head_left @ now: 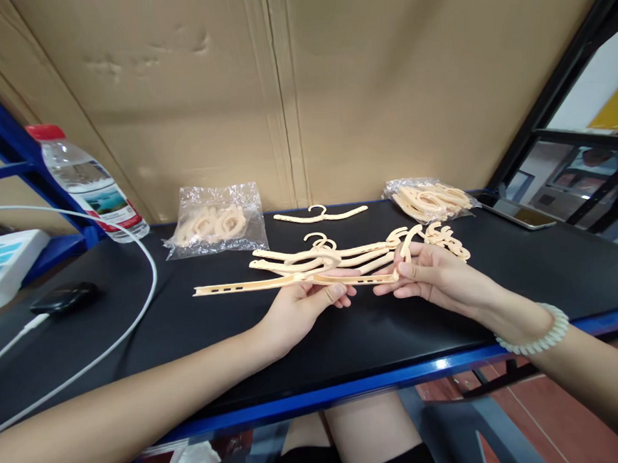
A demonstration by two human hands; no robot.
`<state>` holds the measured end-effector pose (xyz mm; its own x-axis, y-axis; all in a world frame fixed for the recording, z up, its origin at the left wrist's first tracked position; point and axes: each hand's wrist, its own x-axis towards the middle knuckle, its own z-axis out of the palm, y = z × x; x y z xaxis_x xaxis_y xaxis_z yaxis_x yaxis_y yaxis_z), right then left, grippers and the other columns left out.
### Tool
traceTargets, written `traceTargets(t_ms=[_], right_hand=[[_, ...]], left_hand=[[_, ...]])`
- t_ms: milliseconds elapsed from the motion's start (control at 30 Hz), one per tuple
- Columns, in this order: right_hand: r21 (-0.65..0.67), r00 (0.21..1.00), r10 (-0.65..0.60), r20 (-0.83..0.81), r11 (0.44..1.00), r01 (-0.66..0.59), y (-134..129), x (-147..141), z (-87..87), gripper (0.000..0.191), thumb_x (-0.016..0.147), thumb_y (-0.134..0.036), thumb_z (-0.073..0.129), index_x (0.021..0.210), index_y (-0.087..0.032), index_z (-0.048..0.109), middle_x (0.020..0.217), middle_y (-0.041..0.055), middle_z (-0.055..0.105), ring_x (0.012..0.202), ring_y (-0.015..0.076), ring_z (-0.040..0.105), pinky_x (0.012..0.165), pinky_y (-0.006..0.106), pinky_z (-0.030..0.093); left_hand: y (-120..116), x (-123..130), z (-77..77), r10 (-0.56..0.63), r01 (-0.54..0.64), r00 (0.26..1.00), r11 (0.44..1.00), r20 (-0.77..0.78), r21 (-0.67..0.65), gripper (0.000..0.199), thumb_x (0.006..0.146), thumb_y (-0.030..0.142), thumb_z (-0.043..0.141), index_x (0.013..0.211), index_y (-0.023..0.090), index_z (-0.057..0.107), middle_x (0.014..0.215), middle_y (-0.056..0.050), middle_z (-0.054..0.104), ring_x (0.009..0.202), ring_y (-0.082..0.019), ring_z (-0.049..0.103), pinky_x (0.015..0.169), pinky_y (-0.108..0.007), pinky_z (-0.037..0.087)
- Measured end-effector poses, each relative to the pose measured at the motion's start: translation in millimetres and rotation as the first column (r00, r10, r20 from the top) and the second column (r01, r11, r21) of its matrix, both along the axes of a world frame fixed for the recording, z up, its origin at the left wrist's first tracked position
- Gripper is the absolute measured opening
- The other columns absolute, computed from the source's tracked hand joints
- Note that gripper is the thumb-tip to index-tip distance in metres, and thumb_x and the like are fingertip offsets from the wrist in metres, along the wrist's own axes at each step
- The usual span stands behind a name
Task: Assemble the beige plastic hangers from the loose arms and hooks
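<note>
A cream plastic hanger (pixel 249 286) with slotted arms is held level above the black table. My left hand (pixel 299 311) grips it near its middle, thumb on top. At its right end, my right hand (pixel 430 275) pinches a small curved cream piece (pixel 409 241) that touches the hanger's tip. Behind the hands lie more cream hangers (pixel 273 254), partly overlapped by the held one. A pile of small curved pieces (pixel 446 241) rests just beyond my right hand. Farther back, a single hanger (pixel 321 216) lies flat.
Clear bags of cream parts stand at the back left (pixel 217 224) and back right (pixel 432 199). On the left are a water bottle (pixel 97 191), a black device (pixel 64 298) and a white cable (pixel 154 272). A phone (pixel 521 213) lies at the right, with cardboard (pixel 196 90) behind.
</note>
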<state>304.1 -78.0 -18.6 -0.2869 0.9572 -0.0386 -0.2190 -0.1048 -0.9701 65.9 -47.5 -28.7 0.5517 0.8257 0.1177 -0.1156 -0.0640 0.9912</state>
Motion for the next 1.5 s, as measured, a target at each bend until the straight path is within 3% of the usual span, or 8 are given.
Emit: traceTargets(t_ms=[433, 600, 767, 967, 1200, 1333, 1400, 1500], right_hand=[[0.120, 0.986, -0.148, 0.073, 0.983, 0.138, -2, -8, 0.7, 0.034, 0.072, -0.034, 0.082, 0.078, -0.018, 0.053, 0.070, -0.0006, 0.069, 0.071, 0.0218, 0.075, 0.064, 0.025, 0.063], [0.157, 0.981, -0.179, 0.079, 0.974, 0.165, -2, -9, 0.0, 0.035, 0.074, -0.036, 0.081, 0.080, -0.019, 0.051, 0.078, 0.0030, 0.072, 0.074, 0.0228, 0.075, 0.064, 0.027, 0.063], [0.187, 0.976, -0.192, 0.105, 0.968, 0.170, -3, -10, 0.4, 0.034, 0.076, -0.037, 0.079, 0.080, -0.020, 0.050, 0.085, 0.0048, 0.073, 0.077, 0.0230, 0.075, 0.066, 0.029, 0.063], [0.213, 0.960, -0.222, 0.168, 0.959, 0.185, -4, -13, 2.7, 0.034, 0.076, -0.041, 0.078, 0.080, -0.019, 0.052, 0.083, 0.0043, 0.070, 0.079, 0.0247, 0.075, 0.066, 0.031, 0.063], [0.487, 0.903, -0.357, 0.239, 0.849, 0.207, -8, -15, -1.5, 0.028, 0.079, -0.040, 0.075, 0.077, -0.020, 0.054, 0.082, 0.0035, 0.064, 0.071, 0.0219, 0.073, 0.056, 0.028, 0.059], [0.512, 0.896, -0.363, 0.255, 0.837, 0.193, -6, -10, 1.4, 0.024, 0.079, -0.036, 0.075, 0.090, -0.022, 0.058, 0.098, 0.0079, 0.070, 0.095, 0.0252, 0.069, 0.075, 0.036, 0.059], [0.529, 0.888, -0.409, 0.210, 0.811, 0.249, -3, -6, 4.7, 0.021, 0.080, -0.035, 0.074, 0.091, -0.023, 0.061, 0.104, 0.0074, 0.069, 0.102, 0.0242, 0.064, 0.086, 0.037, 0.055], [0.504, 0.886, -0.457, 0.077, 0.785, 0.361, 6, 3, 9.5, 0.016, 0.081, -0.037, 0.072, 0.084, -0.024, 0.063, 0.086, 0.0023, 0.064, 0.080, 0.0170, 0.060, 0.072, 0.031, 0.052]], left_hand=[[-2, 2, 6.9, -0.012, 0.012, 0.999, 1.000, -0.036, 0.002, 0.021, 0.080, 0.034, 0.071, 0.075, 0.014, 0.075, 0.079, -0.007, 0.072, 0.073, -0.017, 0.062, 0.075, -0.031, 0.051], [-3, 2, 7.9, -0.006, 0.006, 1.000, 0.999, -0.010, -0.041, 0.021, 0.080, 0.033, 0.072, 0.078, 0.013, 0.075, 0.077, -0.006, 0.072, 0.073, -0.016, 0.062, 0.075, -0.030, 0.051], [-3, 4, 5.7, 0.037, -0.034, 0.999, 0.994, 0.029, -0.100, 0.028, 0.079, 0.034, 0.073, 0.096, 0.012, 0.076, 0.080, -0.006, 0.073, 0.072, -0.015, 0.063, 0.074, -0.029, 0.051], [-2, 4, 4.1, 0.077, -0.072, 0.996, 0.989, 0.037, -0.128, 0.027, 0.079, 0.035, 0.074, 0.092, 0.011, 0.076, 0.078, -0.007, 0.074, 0.071, -0.014, 0.064, 0.073, -0.029, 0.051], [-2, 2, 3.7, 0.056, -0.042, 0.996, 0.984, 0.075, -0.176, 0.026, 0.078, 0.034, 0.075, 0.093, 0.013, 0.077, 0.082, -0.008, 0.075, 0.074, -0.015, 0.066, 0.077, -0.029, 0.052], [-1, 1, 4.4, 0.073, -0.064, 0.996, 0.987, 0.051, -0.148, 0.028, 0.080, 0.035, 0.074, 0.095, 0.012, 0.076, 0.083, -0.009, 0.075, 0.074, -0.016, 0.066, 0.077, -0.031, 0.052], [-1, 1, 5.1, 0.088, -0.080, 0.995, 0.986, 0.048, -0.143, 0.028, 0.080, 0.035, 0.074, 0.096, 0.012, 0.076, 0.083, -0.009, 0.075, 0.074, -0.016, 0.066, 0.077, -0.031, 0.052], [-1, 0, 5.5, 0.092, -0.084, 0.995, 0.982, 0.042, -0.168, 0.029, 0.079, 0.035, 0.075, 0.096, 0.012, 0.076, 0.082, -0.008, 0.075, 0.074, -0.016, 0.065, 0.077, -0.030, 0.052]])
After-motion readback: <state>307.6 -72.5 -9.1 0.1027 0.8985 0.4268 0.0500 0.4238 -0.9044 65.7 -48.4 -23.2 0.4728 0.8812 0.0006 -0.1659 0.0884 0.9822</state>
